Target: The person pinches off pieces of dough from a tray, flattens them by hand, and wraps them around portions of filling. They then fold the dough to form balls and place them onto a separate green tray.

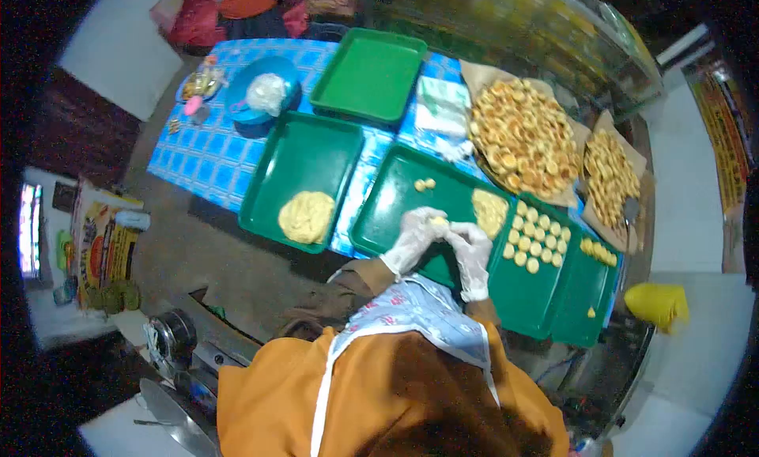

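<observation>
Over the middle green tray [383, 200], my left hand [416, 237] and my right hand [471, 255] meet, both in thin whitish gloves. Their fingers are closed together around a small piece of pale dough [438, 220]. Two small dough balls [424, 185] lie on the tray beyond my hands. A flattish lump of dough [490, 212] rests at the tray's right side, near my right hand. Further right, rows of small round dough pieces [533, 242] sit on another green tray [522, 300].
A large dough mound [307, 217] lies on the left green tray [304, 152]. Behind are an empty green tray [371, 73], a blue bowl [291, 93] with a plastic bag, and two paper-lined piles of baked pieces [526, 137]. A yellow object [658, 304] is at the right.
</observation>
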`<state>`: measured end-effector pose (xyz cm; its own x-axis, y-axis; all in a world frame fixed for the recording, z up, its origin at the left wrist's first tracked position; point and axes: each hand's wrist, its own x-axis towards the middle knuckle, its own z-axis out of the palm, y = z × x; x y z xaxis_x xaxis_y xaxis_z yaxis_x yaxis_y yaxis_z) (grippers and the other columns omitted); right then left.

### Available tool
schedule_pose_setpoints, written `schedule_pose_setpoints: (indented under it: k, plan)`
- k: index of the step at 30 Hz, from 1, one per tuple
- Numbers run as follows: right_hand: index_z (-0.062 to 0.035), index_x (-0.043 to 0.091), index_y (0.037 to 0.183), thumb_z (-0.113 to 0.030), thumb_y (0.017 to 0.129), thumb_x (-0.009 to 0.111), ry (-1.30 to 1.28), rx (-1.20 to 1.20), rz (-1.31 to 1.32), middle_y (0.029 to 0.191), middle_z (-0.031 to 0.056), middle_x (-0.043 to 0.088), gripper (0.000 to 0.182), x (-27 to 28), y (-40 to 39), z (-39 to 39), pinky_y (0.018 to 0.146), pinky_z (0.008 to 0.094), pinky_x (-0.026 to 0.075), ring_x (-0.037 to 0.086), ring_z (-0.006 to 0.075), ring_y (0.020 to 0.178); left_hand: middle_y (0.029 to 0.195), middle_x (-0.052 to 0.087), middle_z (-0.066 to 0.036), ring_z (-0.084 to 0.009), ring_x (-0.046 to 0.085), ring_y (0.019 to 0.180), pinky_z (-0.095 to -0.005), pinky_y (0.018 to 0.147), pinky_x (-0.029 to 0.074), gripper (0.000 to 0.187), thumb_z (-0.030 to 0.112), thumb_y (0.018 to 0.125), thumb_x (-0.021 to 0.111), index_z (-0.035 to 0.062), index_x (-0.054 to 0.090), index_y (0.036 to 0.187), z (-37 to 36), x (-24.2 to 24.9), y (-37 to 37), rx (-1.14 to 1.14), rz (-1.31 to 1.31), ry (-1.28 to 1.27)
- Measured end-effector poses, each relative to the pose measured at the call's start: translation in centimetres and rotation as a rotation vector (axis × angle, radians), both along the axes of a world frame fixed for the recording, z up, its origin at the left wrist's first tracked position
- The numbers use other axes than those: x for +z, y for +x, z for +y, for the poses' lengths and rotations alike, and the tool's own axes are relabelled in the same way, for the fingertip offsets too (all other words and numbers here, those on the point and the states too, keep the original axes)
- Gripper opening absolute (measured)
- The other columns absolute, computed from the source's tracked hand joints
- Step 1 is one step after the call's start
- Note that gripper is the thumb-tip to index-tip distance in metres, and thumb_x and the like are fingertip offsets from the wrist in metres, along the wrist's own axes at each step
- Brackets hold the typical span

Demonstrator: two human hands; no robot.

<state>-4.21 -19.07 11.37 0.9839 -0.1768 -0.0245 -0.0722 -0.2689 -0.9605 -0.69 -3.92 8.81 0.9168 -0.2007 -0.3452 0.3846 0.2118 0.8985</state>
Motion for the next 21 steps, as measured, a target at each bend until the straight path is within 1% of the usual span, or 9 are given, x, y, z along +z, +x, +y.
schedule_pose_setpoints:
  k: [1, 4, 7, 8, 11, 13, 15, 18, 21]
  plan:
    - [-0.0018, 0.077, 0.1, -0.01, 0.083, 0.079, 0.08, -0.041, 0.051, 0.085, 0.0021, 0.072, 0.019, 0.1, 0.1, 0.1, 0.066, 0.0269, 0.051, 0.064, 0.0117, 0.072, 0.096, 0.072, -0.008, -0.0133, 0.067, 0.083, -0.026, 0.074, 0.056, 0.035, 0.006, 0.082, 0.076, -0.0036, 0.069, 0.115, -0.2, 0.2, 0.1, -0.016, 0.008, 0.047]
    - [-0.0023, 0.076, 0.107, -0.009, 0.083, 0.078, 0.293, -0.039, 0.3, 0.086, -0.0009, 0.07, 0.025, 0.6, 0.5, -0.4, 0.066, 0.0245, 0.048, 0.061, 0.0088, 0.073, 0.096, 0.072, -0.01, -0.0157, 0.068, 0.083, -0.0274, 0.074, 0.056, 0.037, 0.009, 0.081, 0.077, -0.0051, 0.069, 0.113, -0.2, 0.0, 0.4, -0.005, -0.03, 0.063]
    - [0.0, 0.076, 0.109, -0.006, 0.083, 0.076, 0.164, 0.028, 0.186, 0.09, 0.0004, 0.071, 0.026, -0.3, 0.7, -0.2, 0.072, 0.0258, 0.051, 0.064, 0.0105, 0.08, 0.097, 0.071, -0.011, -0.0168, 0.068, 0.083, -0.0283, 0.075, 0.056, 0.037, 0.012, 0.081, 0.076, -0.0066, 0.067, 0.113, 0.6, 0.7, 0.4, 0.031, -0.029, -0.022]
    - [0.0006, 0.075, 0.112, -0.005, 0.084, 0.077, 0.136, 0.08, 0.06, 0.095, 0.0021, 0.071, 0.029, -0.6, 0.4, -0.1, 0.078, 0.0285, 0.053, 0.066, 0.0134, 0.087, 0.097, 0.071, -0.012, -0.0171, 0.068, 0.083, -0.0285, 0.075, 0.056, 0.038, 0.013, 0.081, 0.076, -0.007, 0.067, 0.112, 0.7, 0.9, 0.3, 0.046, -0.03, -0.056]
    - [-0.0041, 0.077, 0.109, -0.009, 0.085, 0.076, -0.139, 0.122, -0.038, 0.09, 0.0078, 0.069, 0.024, -0.3, 0.5, 0.1, 0.076, 0.0311, 0.052, 0.067, 0.018, 0.086, 0.088, 0.071, -0.012, -0.0154, 0.068, 0.073, -0.028, 0.066, 0.055, 0.034, 0.011, 0.077, 0.073, -0.008, 0.07, 0.105, 0.8, 1.2, 0.4, 0.038, 0.011, -0.062]
    - [-0.0028, 0.074, 0.095, -0.007, 0.088, 0.071, -0.339, 0.183, -0.253, 0.092, 0.0148, 0.07, 0.009, -0.2, 0.9, -0.1, 0.074, 0.0362, 0.053, 0.068, 0.0297, 0.082, 0.091, 0.071, -0.011, -0.0158, 0.067, 0.079, -0.0274, 0.071, 0.054, 0.037, 0.011, 0.079, 0.075, -0.0078, 0.067, 0.11, 1.0, 1.2, 0.7, -0.02, 0.029, -0.01]
    - [-0.0027, 0.07, 0.085, -0.009, 0.087, 0.071, -0.376, 0.192, -0.258, 0.089, 0.0152, 0.07, 0.006, -0.2, 0.8, -0.3, 0.072, 0.0385, 0.053, 0.068, 0.0333, 0.08, 0.091, 0.072, -0.011, -0.016, 0.066, 0.078, -0.0275, 0.071, 0.054, 0.037, 0.01, 0.079, 0.075, -0.0078, 0.067, 0.111, 1.1, 1.4, 0.7, -0.001, 0.055, -0.041]
    - [-0.0028, 0.067, 0.081, -0.01, 0.086, 0.072, -0.478, 0.218, -0.247, 0.082, 0.0138, 0.068, 0.01, -0.2, 0.9, -0.6, 0.068, 0.0384, 0.052, 0.067, 0.0298, 0.075, 0.092, 0.072, -0.01, -0.014, 0.065, 0.078, -0.0273, 0.071, 0.053, 0.039, 0.016, 0.079, 0.076, -0.0052, 0.069, 0.111, 1.2, 1.7, 0.8, -0.065, -0.027, 0.118]
    - [-0.0026, 0.066, 0.08, -0.011, 0.084, 0.072, -0.288, 0.17, -0.104, 0.077, 0.0131, 0.066, 0.011, -0.1, 1.1, -0.5, 0.065, 0.0369, 0.05, 0.065, 0.0248, 0.07, 0.093, 0.072, -0.009, -0.0133, 0.065, 0.08, -0.0271, 0.071, 0.053, 0.039, 0.019, 0.079, 0.076, -0.0035, 0.07, 0.11, 1.1, 1.0, 0.9, -0.084, -0.084, 0.166]
